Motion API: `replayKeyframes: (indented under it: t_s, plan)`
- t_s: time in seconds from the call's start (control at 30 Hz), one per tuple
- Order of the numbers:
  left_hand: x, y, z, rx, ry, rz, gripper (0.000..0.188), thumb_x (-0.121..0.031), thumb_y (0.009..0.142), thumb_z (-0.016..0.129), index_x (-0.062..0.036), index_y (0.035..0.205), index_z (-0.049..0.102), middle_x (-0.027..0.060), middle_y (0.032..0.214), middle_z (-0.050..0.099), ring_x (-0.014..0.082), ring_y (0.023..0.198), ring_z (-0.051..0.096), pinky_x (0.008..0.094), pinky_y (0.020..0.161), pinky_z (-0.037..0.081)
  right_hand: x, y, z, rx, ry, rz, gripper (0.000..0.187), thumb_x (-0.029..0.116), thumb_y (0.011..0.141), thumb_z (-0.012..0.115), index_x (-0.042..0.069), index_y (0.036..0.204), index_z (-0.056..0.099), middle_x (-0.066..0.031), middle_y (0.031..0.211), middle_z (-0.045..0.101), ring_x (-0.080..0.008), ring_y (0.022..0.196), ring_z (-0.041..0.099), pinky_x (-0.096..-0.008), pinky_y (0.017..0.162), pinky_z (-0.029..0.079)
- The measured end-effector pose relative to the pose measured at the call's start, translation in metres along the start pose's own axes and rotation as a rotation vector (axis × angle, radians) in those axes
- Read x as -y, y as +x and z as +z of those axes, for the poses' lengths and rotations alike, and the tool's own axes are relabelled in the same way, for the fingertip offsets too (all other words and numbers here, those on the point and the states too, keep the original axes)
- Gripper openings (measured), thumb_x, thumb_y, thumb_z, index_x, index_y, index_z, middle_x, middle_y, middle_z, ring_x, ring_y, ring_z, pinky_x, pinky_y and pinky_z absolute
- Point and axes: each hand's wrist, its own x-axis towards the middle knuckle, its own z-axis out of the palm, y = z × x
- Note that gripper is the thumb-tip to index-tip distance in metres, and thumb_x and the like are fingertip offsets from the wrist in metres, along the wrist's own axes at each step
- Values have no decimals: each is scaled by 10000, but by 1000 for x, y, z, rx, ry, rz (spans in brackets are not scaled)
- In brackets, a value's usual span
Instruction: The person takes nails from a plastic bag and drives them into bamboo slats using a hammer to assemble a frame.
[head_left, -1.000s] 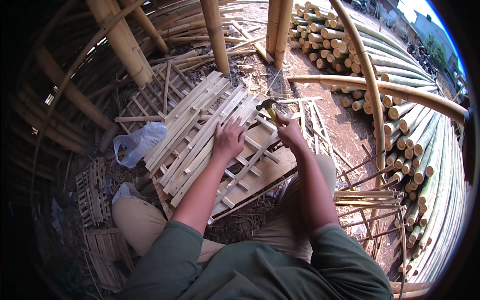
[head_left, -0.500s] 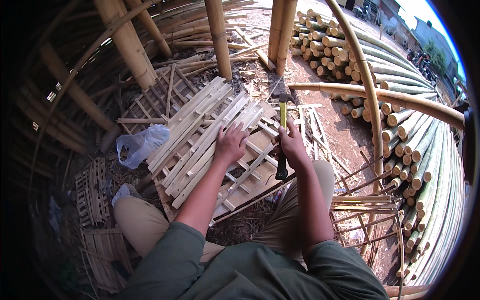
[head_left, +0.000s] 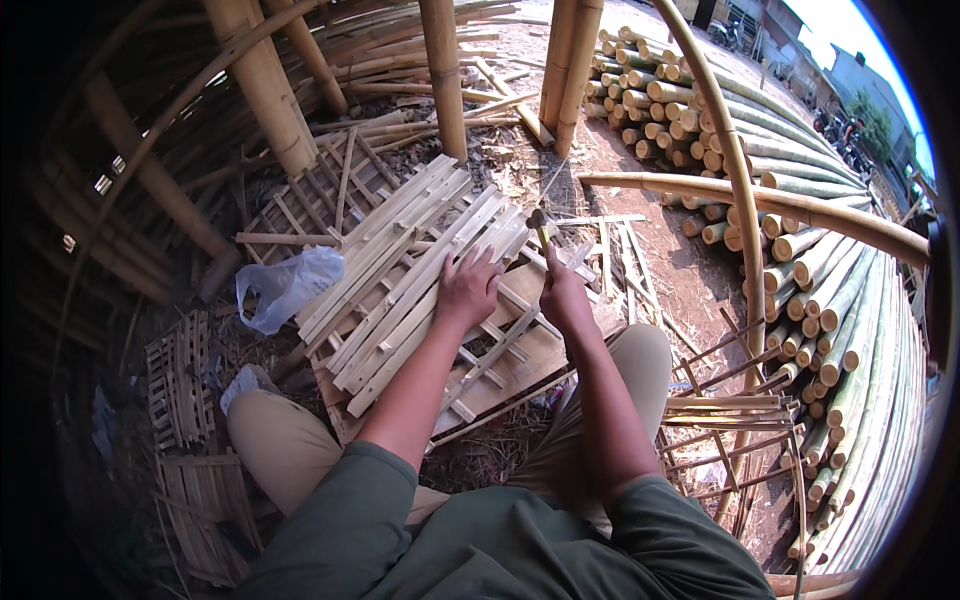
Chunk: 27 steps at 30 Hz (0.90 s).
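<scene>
So you're holding the hammer (head_left: 544, 238) in your right hand (head_left: 567, 303), fingers closed around the handle, with its head sitting just beyond that hand, near the far right end of the slatted panel (head_left: 392, 310). Can't tell from here if the head is actually touching a slat.

Your left hand (head_left: 470, 292) is lying palm-down on that same panel, to the left of the right one, fingers mostly straight and a bit spread. It's resting over the long pale slats, but I can't make out whether the fingertips are pinching one. The slats are running at a slant under it, with crosspieces showing between them, and a plywood board (head_left: 513, 374) is peeking out below, nearer you than either hand.

Left of your left hand, a whitish plastic bag (head_left: 300, 276) is lying crumpled beside the panel. Over to the right of your right hand, a bundle of thin strips (head_left: 728, 404) is sitting past your knee, and a big stack of bamboo poles (head_left: 880, 340) is lying even farther out.
</scene>
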Motion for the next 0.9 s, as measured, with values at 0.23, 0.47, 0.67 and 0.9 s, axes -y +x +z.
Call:
replayKeyframes:
  t_s: [0.23, 0.47, 0.67, 0.9]
  plan:
    - [0, 0, -2, 1, 4, 5, 258, -239, 932, 512, -190, 1139, 659, 44, 1455, 474, 256, 1375, 394, 570, 1151, 184, 5, 10, -14, -28, -41, -42, 552, 32, 912, 439, 67, 1458, 362, -312, 865, 627, -450, 788, 631, -505, 715, 476]
    - [-5, 1, -3, 5, 12, 10, 284, -247, 931, 497, -203, 1152, 670, 48, 1459, 469, 248, 1387, 378, 555, 1162, 181, 4, 17, -24, -70, -117, -29, 578, 24, 905, 452, 78, 1471, 350, -302, 747, 616, -442, 699, 630, -522, 668, 481]
    - [3, -4, 1, 15, 10, 10, 279, -247, 933, 500, -196, 1148, 671, 45, 1451, 479, 233, 1386, 379, 553, 1165, 169, -3, 9, -22, -80, -37, -5, 563, 38, 900, 451, 84, 1456, 379, -312, 810, 628, -441, 745, 644, -524, 704, 487]
    - [1, -1, 0, 1, -13, 10, 289, -245, 936, 498, -193, 1164, 668, 52, 1454, 474, 247, 1375, 395, 559, 1164, 169, 0, 3, -18, 38, -139, -73, 521, 46, 919, 411, 75, 1439, 405, -304, 831, 633, -447, 774, 641, -514, 730, 487]
